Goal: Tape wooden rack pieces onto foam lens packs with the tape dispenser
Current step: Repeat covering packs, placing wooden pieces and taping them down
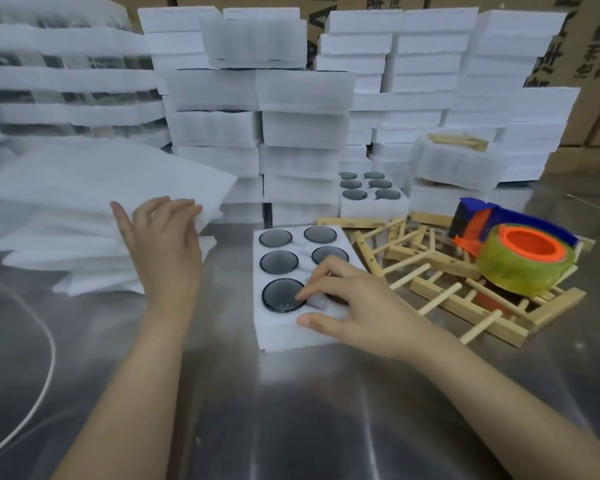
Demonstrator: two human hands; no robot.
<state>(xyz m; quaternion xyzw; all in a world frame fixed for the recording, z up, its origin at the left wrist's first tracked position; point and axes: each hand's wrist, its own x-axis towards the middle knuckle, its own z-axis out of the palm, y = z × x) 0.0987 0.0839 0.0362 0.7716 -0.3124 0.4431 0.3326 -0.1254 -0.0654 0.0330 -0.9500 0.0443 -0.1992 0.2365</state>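
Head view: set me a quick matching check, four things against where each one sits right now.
Things:
1. left hand
2. right hand
3. tape dispenser
4. wooden rack pieces

Places:
A. piled on the metal table, right of the open foam lens pack
B. fingers resting on the stack of foam sheets
C. lying on top of the wooden pile
D. fingertips on the open foam lens pack

Pairs: 1-B, 2-D, 3-C, 4-A
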